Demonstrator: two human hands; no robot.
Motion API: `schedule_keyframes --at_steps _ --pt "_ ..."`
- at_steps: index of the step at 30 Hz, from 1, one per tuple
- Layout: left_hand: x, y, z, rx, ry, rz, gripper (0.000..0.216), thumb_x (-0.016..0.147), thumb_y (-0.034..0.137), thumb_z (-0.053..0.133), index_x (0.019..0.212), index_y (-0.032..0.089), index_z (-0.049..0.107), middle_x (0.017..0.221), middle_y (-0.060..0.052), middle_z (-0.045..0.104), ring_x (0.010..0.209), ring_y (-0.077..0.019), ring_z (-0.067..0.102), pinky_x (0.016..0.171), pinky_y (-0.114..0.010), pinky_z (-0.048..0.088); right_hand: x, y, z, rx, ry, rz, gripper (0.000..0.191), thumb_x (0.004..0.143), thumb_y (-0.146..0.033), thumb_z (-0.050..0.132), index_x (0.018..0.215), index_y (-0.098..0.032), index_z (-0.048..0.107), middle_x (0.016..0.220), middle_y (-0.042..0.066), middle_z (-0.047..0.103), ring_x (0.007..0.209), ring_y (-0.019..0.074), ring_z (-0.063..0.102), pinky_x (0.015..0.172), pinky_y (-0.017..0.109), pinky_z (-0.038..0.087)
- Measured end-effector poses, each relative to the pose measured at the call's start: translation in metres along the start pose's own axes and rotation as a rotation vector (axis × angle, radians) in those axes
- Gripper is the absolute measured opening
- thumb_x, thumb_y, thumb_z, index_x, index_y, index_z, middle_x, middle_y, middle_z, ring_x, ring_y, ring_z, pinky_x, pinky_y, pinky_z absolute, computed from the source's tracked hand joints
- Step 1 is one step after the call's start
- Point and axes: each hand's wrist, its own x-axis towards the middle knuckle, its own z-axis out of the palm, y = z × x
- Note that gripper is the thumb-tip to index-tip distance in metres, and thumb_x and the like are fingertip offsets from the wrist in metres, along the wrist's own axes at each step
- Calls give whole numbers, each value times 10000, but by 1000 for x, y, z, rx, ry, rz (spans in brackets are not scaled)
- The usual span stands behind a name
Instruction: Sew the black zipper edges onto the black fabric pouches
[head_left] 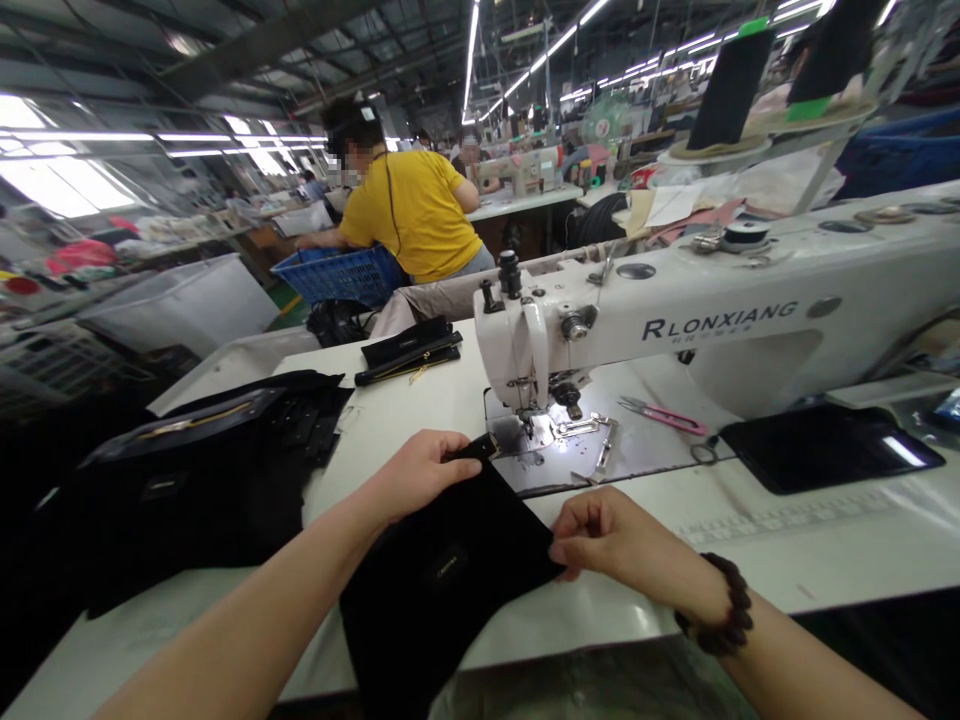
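Observation:
A black fabric panel [480, 540] with a small gold-lettered label hangs over the table's front edge, between my two hands. My left hand [424, 470] pinches its upper left corner, close to a short dark tab. At the panel's right corner, my right hand [611, 540] grips the edge between thumb and fingers; a dark beaded bracelet circles that wrist. Just beyond the upper corner is the white sewing machine [600, 310], its lit needle area [529, 430] over a metal plate. Whether the fabric touches the presser foot I cannot tell.
Pink-handled snips [664, 413] and a black phone or tablet [825, 445] lie right of the needle. Black zippered pieces [409, 350] lie behind. A heap of black fabric pieces [202, 480] covers the left side. A person in a yellow shirt [420, 210] leans over a blue basket [341, 270].

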Motion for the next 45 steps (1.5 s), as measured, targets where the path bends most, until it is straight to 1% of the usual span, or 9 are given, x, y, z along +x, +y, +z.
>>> schedule_keyframes --at_steps 7,12,16,20,22,24,27,35,45 --pt "17 2 3 180 57 108 147 698 287 554 654 151 589 581 28 523 602 -152 473 582 -232 336 1 7 5 -42 27 -19 115 658 -178 561 663 -181 446 537 -47 556 545 131 581 499 211 407" --pt "26 -1 3 163 -29 142 118 698 256 556 703 152 613 628 27 563 637 -157 507 605 -224 348 4 -5 -9 -90 -193 -205 335 692 -36 390 981 -203 393 974 23 531 630 97 578 579 238 452" --pt "30 -2 1 112 -83 139 118 700 252 556 706 146 606 628 29 557 628 -148 504 601 -217 358 21 -15 -24 -608 -264 -524 475 720 19 349 1143 -197 377 976 43 564 771 124 559 680 255 434" --pt "34 -5 3 54 -141 119 149 700 253 550 760 131 611 688 13 589 667 -158 524 615 -218 379 39 -16 -26 -1234 -217 -899 273 854 -88 351 1082 -115 499 793 74 601 681 165 540 589 284 406" --pt "37 -7 5 40 -156 101 174 699 257 553 794 127 617 720 3 604 694 -168 532 626 -224 384 40 -16 -24 -1382 -130 -1069 251 871 -103 340 985 -98 564 688 60 588 570 156 506 503 285 367" --pt "40 -9 6 31 -173 81 182 696 259 554 804 128 621 731 2 610 705 -171 535 627 -225 385 37 -15 -21 -1400 -15 -1161 247 865 -94 355 912 -104 597 719 65 604 517 138 479 462 279 343" --pt "44 -12 7 20 -207 52 197 683 273 562 808 135 624 724 11 607 695 -164 529 616 -218 382 30 -11 -20 -1374 75 -1185 269 866 -90 343 868 -104 611 874 92 630 512 128 482 446 276 355" --pt "57 -13 11 10 -280 -70 230 675 332 535 742 140 643 583 33 549 559 -116 454 539 -204 342 33 2 -20 -1446 -111 -1041 267 809 -85 361 918 -99 605 930 108 628 547 152 526 460 295 386" --pt "59 -17 20 46 -202 -140 275 643 365 511 709 131 640 622 4 599 557 -134 493 530 -218 362 32 -2 -19 -1507 -199 -997 266 813 -107 361 917 -106 606 961 115 620 502 145 507 443 294 371"
